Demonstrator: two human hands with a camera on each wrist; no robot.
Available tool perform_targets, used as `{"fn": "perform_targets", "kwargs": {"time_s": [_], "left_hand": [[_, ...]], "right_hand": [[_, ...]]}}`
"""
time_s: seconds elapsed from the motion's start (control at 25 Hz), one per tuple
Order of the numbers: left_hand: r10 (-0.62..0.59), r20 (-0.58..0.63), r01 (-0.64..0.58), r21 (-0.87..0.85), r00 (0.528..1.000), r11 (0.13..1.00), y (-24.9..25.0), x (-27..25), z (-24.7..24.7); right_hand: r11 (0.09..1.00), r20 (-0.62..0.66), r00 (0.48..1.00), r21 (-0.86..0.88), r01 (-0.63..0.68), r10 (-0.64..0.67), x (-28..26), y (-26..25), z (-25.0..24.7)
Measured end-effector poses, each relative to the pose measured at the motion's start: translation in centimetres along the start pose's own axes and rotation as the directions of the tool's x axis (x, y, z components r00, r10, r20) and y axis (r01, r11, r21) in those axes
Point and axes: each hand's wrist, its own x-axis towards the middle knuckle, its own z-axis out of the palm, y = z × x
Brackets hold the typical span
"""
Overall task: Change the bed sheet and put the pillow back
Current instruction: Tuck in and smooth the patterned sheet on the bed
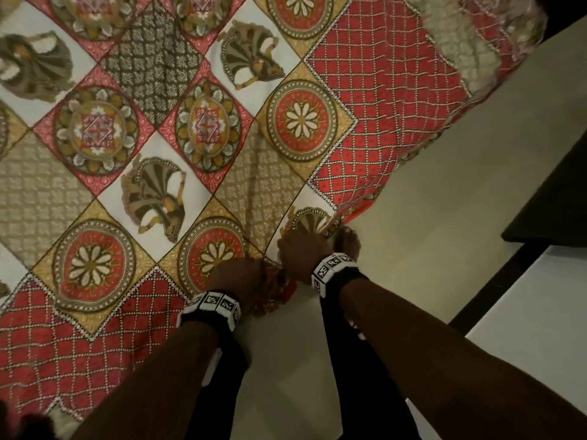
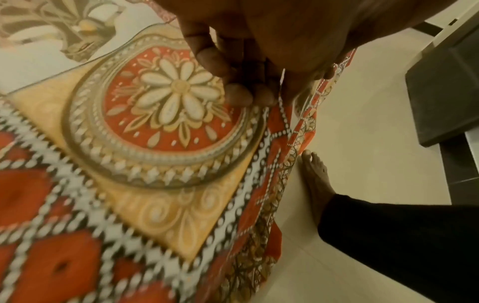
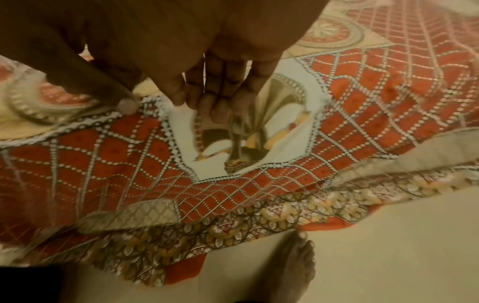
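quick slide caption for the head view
Both hands, left hand and right hand, grip the edge of a red, cream and gold patterned bed sheet above the pale floor.

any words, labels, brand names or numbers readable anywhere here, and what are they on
None: no readable text in any view.
Bed sheet: only printed motifs, flowers, medallions, dancers and lattice; no lettering.
Wrist bands: black-and-white square code markers, not words or numbers.
Left hand and right hand grip the sheet's edge; no tag or label shows there.
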Motion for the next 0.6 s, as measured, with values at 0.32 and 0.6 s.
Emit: {"fn": "perform_targets", "kwargs": {"time_s": [0.32,0.6], "left_hand": [[0.113,-0.214,-0.137,-0.099,0.97,0.986,6.5,13.6,-9.9],[0.199,-0.322,-0.216,-0.018,0.926,0.976,14.0,22.8,-16.0]], "right_hand": [[0.941,-0.197,0.92,0.1,-0.325,0.338,-0.7,15.8,-7.0],[0.707,-0.236,0.685,0.422,-0.567,0.69,-0.5,27.2,-10.3]]}}
